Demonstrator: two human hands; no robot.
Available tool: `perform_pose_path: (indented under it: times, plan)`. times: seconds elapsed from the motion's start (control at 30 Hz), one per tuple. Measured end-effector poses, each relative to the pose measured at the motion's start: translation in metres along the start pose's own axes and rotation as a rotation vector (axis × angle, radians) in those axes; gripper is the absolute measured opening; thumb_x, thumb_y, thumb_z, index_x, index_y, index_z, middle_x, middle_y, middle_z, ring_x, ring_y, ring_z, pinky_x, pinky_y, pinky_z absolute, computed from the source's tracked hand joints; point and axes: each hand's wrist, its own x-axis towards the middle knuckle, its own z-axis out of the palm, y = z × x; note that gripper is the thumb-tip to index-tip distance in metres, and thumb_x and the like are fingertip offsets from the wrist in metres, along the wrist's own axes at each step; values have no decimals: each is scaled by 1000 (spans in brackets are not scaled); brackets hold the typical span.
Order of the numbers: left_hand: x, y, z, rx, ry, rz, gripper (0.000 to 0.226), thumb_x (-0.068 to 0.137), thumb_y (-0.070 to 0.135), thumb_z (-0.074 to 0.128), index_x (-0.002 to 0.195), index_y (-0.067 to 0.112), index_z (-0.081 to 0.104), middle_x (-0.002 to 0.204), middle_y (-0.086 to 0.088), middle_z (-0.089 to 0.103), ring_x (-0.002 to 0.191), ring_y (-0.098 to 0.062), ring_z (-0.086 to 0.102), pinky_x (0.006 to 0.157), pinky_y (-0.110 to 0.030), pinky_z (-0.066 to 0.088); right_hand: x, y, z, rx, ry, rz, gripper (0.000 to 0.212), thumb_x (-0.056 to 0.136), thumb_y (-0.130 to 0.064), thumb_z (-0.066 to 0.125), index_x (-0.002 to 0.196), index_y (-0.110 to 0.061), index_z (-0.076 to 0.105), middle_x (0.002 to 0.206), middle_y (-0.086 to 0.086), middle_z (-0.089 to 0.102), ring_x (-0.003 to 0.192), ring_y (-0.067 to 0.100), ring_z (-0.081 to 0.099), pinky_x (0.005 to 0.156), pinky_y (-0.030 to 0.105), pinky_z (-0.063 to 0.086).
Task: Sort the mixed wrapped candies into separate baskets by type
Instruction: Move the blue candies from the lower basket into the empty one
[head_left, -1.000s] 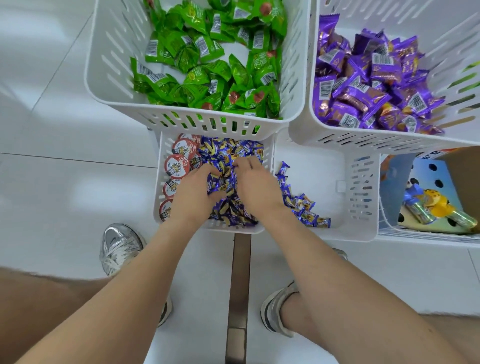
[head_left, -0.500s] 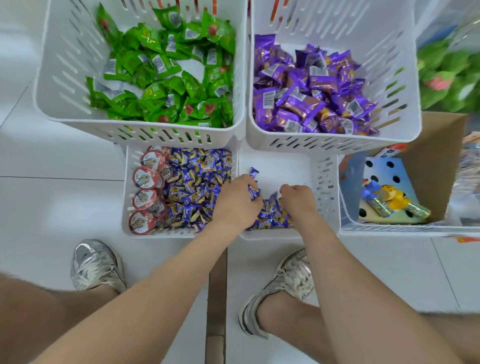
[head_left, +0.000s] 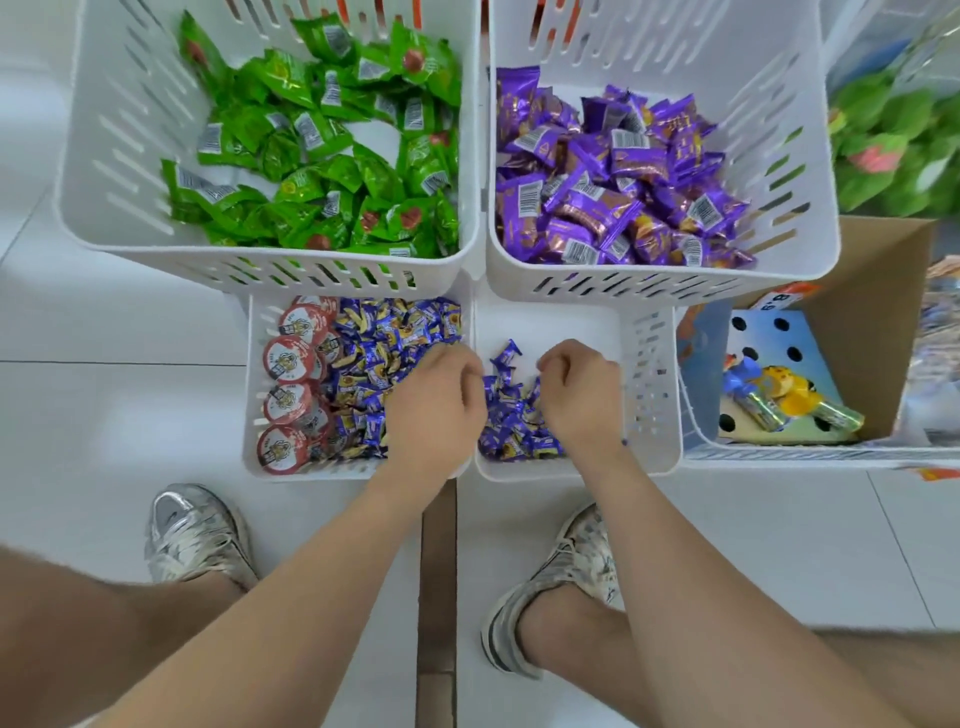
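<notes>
Fingers of left hand (head_left: 435, 410) and right hand (head_left: 582, 402) curled downward; palms hidden, so grip on any wrapper cannot be told. Small blue candies (head_left: 511, 431) heaped between both sets of fingers, touching them, inside near right basket (head_left: 649, 374). Mixed pile (head_left: 384, 343) just left of left fingers.

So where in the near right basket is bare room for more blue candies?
In the near right basket, the far strip between the purple-candy basket and the blue pile is bare. Nearer is crowded: pile, left hand, right hand.
</notes>
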Motion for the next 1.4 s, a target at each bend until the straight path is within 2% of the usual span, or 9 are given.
perform_pose_path:
  times: [0.1,0.2,0.33,0.53,0.77,0.87,1.0,1.17,1.4]
  plan:
    - [-11,-43,-25,80,82,-255,18,96,16,49,96,25,65,99,5,60,79,-22,58,65,-39,51,-20,-28,38,-144,-130,-304,20,90,-14,50,101,-10,67,93,8,65,83,29,61,64,42,54]
    - [-18,-84,-41,128,67,-392,20,92,10,52,101,20,67,105,1,62,89,-23,58,71,-40,50,-40,-62,86,-401,-357,-587,43,88,-6,63,130,-7,58,120,16,57,112,36,56,80,48,56]
    - [-16,-100,-49,164,-136,-294,33,88,5,52,116,17,64,113,-3,60,100,-26,59,78,-42,52,-48,-69,133,-705,-622,-376,90,93,-31,71,161,-30,13,163,19,13,143,52,26,114,54,36]
    - [-6,-98,-36,135,-425,-248,77,81,-1,64,151,7,31,143,-18,39,126,-38,47,102,-46,44,-21,-83,120,-782,-613,-477,52,100,-9,53,147,-17,34,135,21,46,107,46,62,83,48,51]
    - [-3,-116,-5,148,-472,-196,100,69,65,64,154,22,32,141,-8,43,139,-29,31,112,-46,13,-10,-82,91,-638,-316,-594,46,96,-4,57,138,-15,43,117,16,55,71,40,65,50,39,40]
    - [-5,-107,3,6,-521,-206,84,79,66,60,151,36,30,138,-3,38,136,-25,28,117,-50,9,-12,-59,82,-468,-117,-644,41,93,-11,67,131,-15,52,99,13,63,49,38,61,37,35,44]
    - [-10,-95,14,43,-574,-191,48,92,64,51,134,44,42,127,1,34,113,-35,36,107,-47,24,-12,-24,63,-121,-18,-286,21,105,-26,50,122,-17,57,92,10,69,69,35,65,55,39,50]
    - [-5,-87,7,24,-496,-231,29,104,41,52,126,22,49,121,-7,43,85,-30,57,87,-47,51,-2,-2,45,59,-65,121,14,103,-21,54,114,-16,62,70,-2,62,50,20,54,49,34,42]
    - [-1,-69,-10,-129,-141,-294,25,105,30,54,125,16,53,108,-5,53,80,-16,53,66,-26,36,5,13,26,571,-338,673,16,101,-19,56,115,-15,61,94,8,59,64,26,59,66,36,62]
